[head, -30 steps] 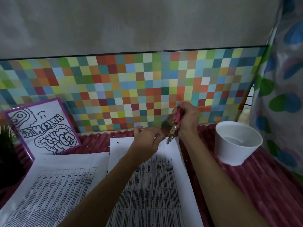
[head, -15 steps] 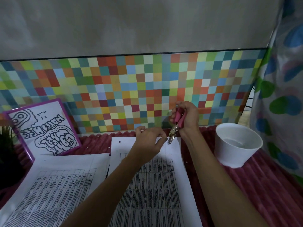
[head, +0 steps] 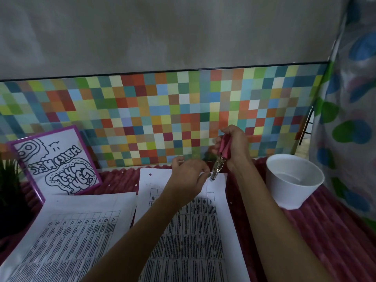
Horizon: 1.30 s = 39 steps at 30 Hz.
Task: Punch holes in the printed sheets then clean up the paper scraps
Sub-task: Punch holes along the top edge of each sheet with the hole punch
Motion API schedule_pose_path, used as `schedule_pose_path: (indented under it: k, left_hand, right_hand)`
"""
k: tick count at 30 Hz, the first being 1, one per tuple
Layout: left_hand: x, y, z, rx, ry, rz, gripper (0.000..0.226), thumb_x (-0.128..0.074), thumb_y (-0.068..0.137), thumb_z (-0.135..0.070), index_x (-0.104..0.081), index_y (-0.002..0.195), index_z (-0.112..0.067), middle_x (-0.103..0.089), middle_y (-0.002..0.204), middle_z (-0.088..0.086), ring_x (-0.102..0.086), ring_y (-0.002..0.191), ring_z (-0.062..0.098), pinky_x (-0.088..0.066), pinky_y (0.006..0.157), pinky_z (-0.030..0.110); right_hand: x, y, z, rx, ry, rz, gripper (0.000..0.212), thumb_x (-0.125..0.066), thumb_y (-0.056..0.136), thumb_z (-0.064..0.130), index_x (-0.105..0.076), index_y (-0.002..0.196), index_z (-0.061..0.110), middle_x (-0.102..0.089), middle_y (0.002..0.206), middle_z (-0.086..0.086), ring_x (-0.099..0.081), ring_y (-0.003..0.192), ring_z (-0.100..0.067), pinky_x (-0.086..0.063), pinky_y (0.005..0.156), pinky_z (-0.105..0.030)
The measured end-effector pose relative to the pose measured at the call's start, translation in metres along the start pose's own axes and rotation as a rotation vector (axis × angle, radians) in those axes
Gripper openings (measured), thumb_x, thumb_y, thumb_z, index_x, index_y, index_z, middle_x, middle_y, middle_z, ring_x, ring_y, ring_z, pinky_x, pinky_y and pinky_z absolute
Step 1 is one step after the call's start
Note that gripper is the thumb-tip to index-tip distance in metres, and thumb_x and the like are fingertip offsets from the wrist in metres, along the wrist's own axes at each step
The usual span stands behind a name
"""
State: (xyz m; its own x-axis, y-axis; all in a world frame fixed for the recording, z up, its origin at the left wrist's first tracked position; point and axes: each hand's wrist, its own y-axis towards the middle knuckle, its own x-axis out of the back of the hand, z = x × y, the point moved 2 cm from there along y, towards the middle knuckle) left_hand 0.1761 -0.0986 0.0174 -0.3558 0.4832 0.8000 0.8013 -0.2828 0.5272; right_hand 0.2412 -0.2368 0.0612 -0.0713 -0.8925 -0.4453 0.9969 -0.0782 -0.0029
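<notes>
Your right hand (head: 234, 147) is closed around the pink handles of the hole punch (head: 218, 163), fingers wrapped tight. The punch points down, and its metal head meets the far edge of the printed sheet (head: 193, 241), near that sheet's far right corner. Your left hand (head: 189, 176) sits just beside the punch head with its fingers curled, and thumb and forefinger pinch the same far edge of the paper, which lifts a little there. Both forearms reach across the sheet from the near side.

That sheet lies flat on the red ribbed mat (head: 325, 231), and one punched hole (head: 150, 174) shows near its far left corner. A second sheet (head: 71, 231) lies to its left, their edges almost touching. A few small white paper scraps (head: 108, 185) dot the mat around the sheets.

A white bowl (head: 289, 192) stands on the mat to the right of your right forearm, apart from the paper. A purple-framed drawing (head: 57, 161) leans against the checkered panel (head: 142, 110) at the left, with a green plant (head: 8, 180) at the frame's left edge.
</notes>
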Motion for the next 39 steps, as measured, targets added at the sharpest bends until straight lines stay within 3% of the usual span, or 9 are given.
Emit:
schedule_pose_path:
  k: [8, 11, 15, 19, 22, 25, 28, 35, 39]
  left_hand:
    - [0.004, -0.009, 0.014, 0.035, 0.007, -0.019, 0.014, -0.047, 0.098, -0.029, -0.058, 0.089, -0.027, -0.057, 0.089, -0.019, -0.048, 0.085, 0.001, -0.018, 0.104, 0.034]
    - [0.006, -0.008, 0.023, 0.092, -0.105, -0.081, 0.012, -0.050, 0.097, -0.030, -0.058, 0.088, -0.029, -0.058, 0.089, -0.021, -0.046, 0.083, -0.010, -0.020, 0.099, 0.031]
    - [0.013, -0.003, 0.022, 0.123, -0.157, -0.109, 0.014, -0.052, 0.096, -0.033, -0.059, 0.088, -0.025, -0.062, 0.091, -0.016, -0.052, 0.087, -0.002, -0.025, 0.098, 0.036]
    - [0.029, -0.009, 0.021, 0.185, -0.053, -0.185, 0.023, -0.056, 0.091, -0.045, -0.058, 0.107, -0.028, -0.060, 0.113, -0.012, -0.051, 0.112, 0.009, -0.020, 0.109, 0.047]
    - [0.048, -0.037, 0.036, 0.460, 0.074, -0.390, 0.076, -0.066, 0.078, -0.061, -0.037, 0.139, -0.026, -0.038, 0.147, -0.003, -0.032, 0.137, 0.019, -0.017, 0.113, 0.053]
    - [0.063, -0.075, 0.050, 0.745, -0.449, -0.415, 0.099, -0.080, 0.072, -0.040, -0.020, 0.148, -0.020, -0.048, 0.138, 0.002, -0.049, 0.125, 0.022, -0.047, 0.097, 0.038]
    - [0.065, -0.104, 0.064, 0.846, -0.742, -0.245, 0.083, -0.085, 0.069, -0.031, -0.038, 0.136, -0.019, -0.066, 0.115, 0.000, -0.068, 0.092, 0.009, -0.057, 0.067, 0.019]
    - [0.082, -0.147, 0.050, 0.809, -0.608, 0.005, 0.022, -0.080, 0.073, -0.005, -0.066, 0.088, -0.014, -0.075, 0.080, 0.006, -0.072, 0.075, 0.019, -0.057, 0.068, 0.032]
    - [0.100, -0.132, 0.044, 0.698, -0.483, -0.045, 0.014, -0.078, 0.076, -0.011, -0.065, 0.078, -0.013, -0.070, 0.071, -0.001, -0.064, 0.057, 0.000, -0.050, 0.055, 0.016]
  right_hand:
    - [0.011, 0.005, 0.012, 0.023, -0.076, -0.014, 0.017, -0.047, 0.084, 0.009, -0.058, 0.097, 0.008, -0.055, 0.064, -0.005, -0.049, 0.050, -0.021, -0.044, 0.048, -0.029]
    - [0.018, -0.003, 0.025, 0.089, -0.651, 0.263, 0.029, -0.061, 0.082, 0.013, -0.068, 0.109, 0.021, -0.071, 0.080, -0.001, -0.058, 0.060, -0.020, -0.043, 0.055, -0.028]
    - [0.013, -0.018, 0.019, -0.061, -1.178, 0.536, 0.015, -0.078, 0.072, 0.028, -0.073, 0.082, 0.020, -0.067, 0.080, -0.014, -0.051, 0.065, -0.034, -0.047, 0.061, -0.035]
    - [0.006, -0.019, 0.015, -0.034, -1.148, 0.494, 0.015, -0.074, 0.073, 0.016, -0.063, 0.064, 0.013, -0.046, 0.065, -0.009, -0.043, 0.062, -0.020, -0.032, 0.058, -0.028]
    - [0.012, -0.016, 0.013, -0.029, -1.116, 0.449, 0.020, -0.073, 0.076, 0.014, -0.060, 0.062, 0.011, -0.046, 0.053, 0.000, -0.042, 0.046, -0.014, -0.031, 0.054, -0.024]
    - [0.016, -0.011, 0.010, -0.005, -1.097, 0.433, 0.020, -0.071, 0.077, 0.013, -0.058, 0.066, 0.003, -0.047, 0.054, 0.000, -0.044, 0.049, -0.013, -0.032, 0.054, -0.024]
    - [0.019, -0.005, 0.005, 0.001, -1.047, 0.392, 0.016, -0.073, 0.072, 0.014, -0.061, 0.063, 0.009, -0.049, 0.061, -0.009, -0.043, 0.059, -0.021, -0.029, 0.054, -0.027]
    - [0.009, -0.014, 0.037, 0.143, -0.809, 0.189, 0.012, -0.071, 0.073, 0.005, -0.064, 0.065, 0.010, -0.056, 0.059, -0.013, -0.050, 0.055, -0.022, -0.037, 0.055, -0.029]
    - [-0.007, -0.046, 0.084, 0.409, -0.670, 0.110, 0.005, -0.068, 0.080, 0.010, -0.069, 0.077, 0.014, -0.057, 0.050, 0.006, -0.051, 0.045, -0.010, -0.041, 0.046, -0.019]
